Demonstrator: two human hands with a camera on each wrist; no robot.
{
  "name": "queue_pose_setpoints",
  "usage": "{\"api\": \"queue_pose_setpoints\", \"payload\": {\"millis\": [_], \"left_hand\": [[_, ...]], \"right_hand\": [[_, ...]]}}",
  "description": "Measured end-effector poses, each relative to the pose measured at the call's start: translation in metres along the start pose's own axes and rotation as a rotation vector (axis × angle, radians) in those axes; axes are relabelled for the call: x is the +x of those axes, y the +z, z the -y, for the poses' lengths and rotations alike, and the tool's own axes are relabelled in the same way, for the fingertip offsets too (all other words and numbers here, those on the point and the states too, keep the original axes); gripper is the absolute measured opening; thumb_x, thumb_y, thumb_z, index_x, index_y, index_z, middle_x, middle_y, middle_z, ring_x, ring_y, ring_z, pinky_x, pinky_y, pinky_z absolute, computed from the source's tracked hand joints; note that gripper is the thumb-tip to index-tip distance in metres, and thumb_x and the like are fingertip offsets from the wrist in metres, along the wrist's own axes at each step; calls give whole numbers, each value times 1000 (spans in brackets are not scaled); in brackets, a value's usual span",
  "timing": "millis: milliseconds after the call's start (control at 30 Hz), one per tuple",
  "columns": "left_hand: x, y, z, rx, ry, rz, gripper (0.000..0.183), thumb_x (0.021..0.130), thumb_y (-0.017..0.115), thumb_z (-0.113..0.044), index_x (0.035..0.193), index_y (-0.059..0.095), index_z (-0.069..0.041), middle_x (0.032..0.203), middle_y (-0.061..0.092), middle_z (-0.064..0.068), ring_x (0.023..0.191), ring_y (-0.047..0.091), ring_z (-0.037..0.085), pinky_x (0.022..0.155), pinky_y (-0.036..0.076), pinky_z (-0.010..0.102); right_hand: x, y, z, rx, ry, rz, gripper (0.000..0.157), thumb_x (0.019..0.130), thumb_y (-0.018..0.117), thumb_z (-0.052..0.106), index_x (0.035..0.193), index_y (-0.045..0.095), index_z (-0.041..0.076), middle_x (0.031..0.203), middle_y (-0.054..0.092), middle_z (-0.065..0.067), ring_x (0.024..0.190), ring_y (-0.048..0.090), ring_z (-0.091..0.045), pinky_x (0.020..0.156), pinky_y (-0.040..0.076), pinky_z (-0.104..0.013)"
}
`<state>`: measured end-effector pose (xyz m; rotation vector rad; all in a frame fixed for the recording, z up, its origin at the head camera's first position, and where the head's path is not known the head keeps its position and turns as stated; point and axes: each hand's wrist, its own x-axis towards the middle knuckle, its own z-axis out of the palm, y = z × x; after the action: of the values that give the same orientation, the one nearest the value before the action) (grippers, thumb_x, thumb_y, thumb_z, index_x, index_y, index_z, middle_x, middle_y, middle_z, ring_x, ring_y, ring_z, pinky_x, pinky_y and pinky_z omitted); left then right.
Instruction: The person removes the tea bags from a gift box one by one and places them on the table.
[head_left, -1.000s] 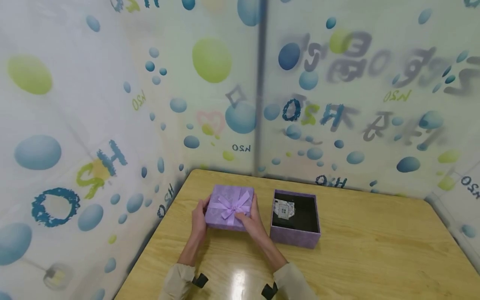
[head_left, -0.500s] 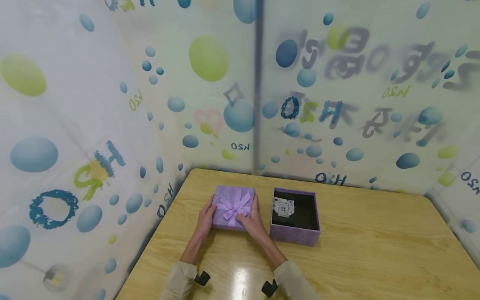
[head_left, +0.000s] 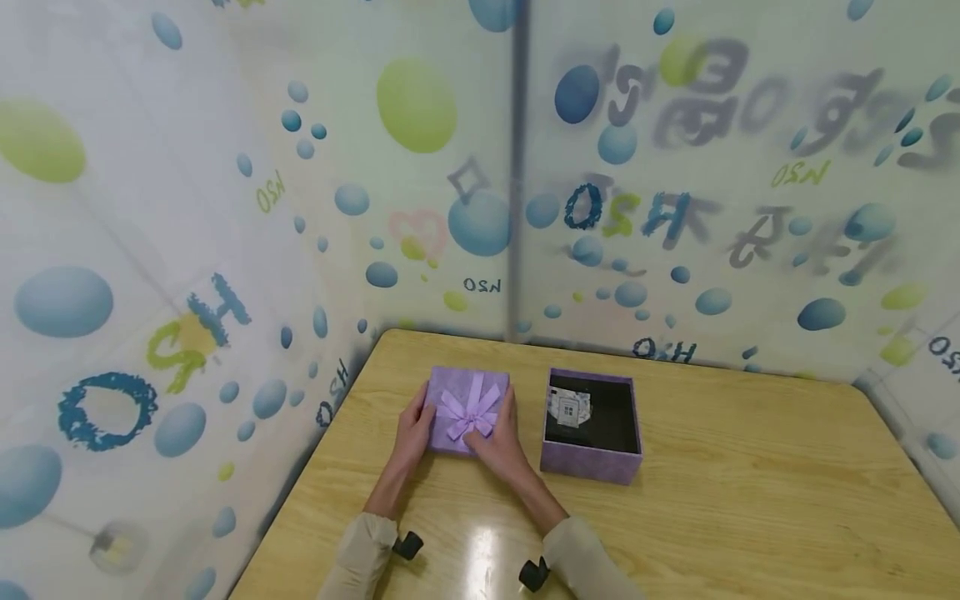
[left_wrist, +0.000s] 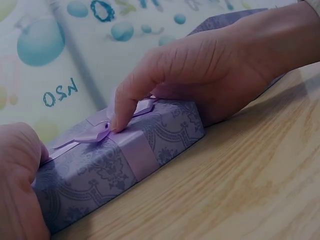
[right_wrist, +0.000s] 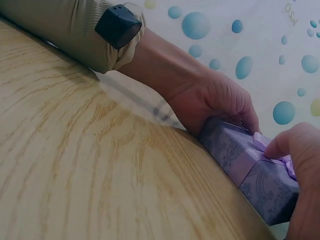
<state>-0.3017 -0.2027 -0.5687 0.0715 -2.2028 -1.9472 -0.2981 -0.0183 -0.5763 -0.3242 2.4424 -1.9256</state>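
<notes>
Lid (head_left: 452,382): flat on the counter (head_left: 735,475), bow (head_left: 472,415) up. Grip: both hands grasp it by opposite sides, left hand (head_left: 412,429) at its left, right hand (head_left: 498,446) at its right, right thumb pressing the bow. Two-sided hold presumably steadies it; bow-up placement likely spares the ribbon from crushing. Box (head_left: 591,468): right of the lid, apart from it, upright, uncovered. Inside: black lining, patterned paper (head_left: 569,409) toward the left wall, print too small to read.
</notes>
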Motion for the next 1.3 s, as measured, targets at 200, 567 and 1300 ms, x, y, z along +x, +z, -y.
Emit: {"api": "queue_pose_setpoints", "payload": {"millis": [200,567,1300], "left_hand": [[1,-3,2,-4,12,-43,52,109,46,-5,159,36,5,163,37,22,153,32,35,124,23,48],[6,-10,4,-74,10,-140,57,104,50,4,159,35,5,159,45,21,150,40,34,120,33,31],[8,-13,11,-43,-53,-217,60,102,58,2,158,40,-1,145,57,27,137,54,38,115,41,46]], "right_hand": [[-4,-2,1,-154,10,96,136,80,87,41,167,-15,12,172,-18,-19,159,-5,-39,125,15,-57],[-6,-1,1,-430,-100,183,117,88,78,46,168,4,4,171,-14,-27,154,10,-54,120,22,-65],[-13,7,-5,-465,-59,100,108,88,73,56,169,15,15,173,4,-24,155,18,-48,120,25,-64]]}}
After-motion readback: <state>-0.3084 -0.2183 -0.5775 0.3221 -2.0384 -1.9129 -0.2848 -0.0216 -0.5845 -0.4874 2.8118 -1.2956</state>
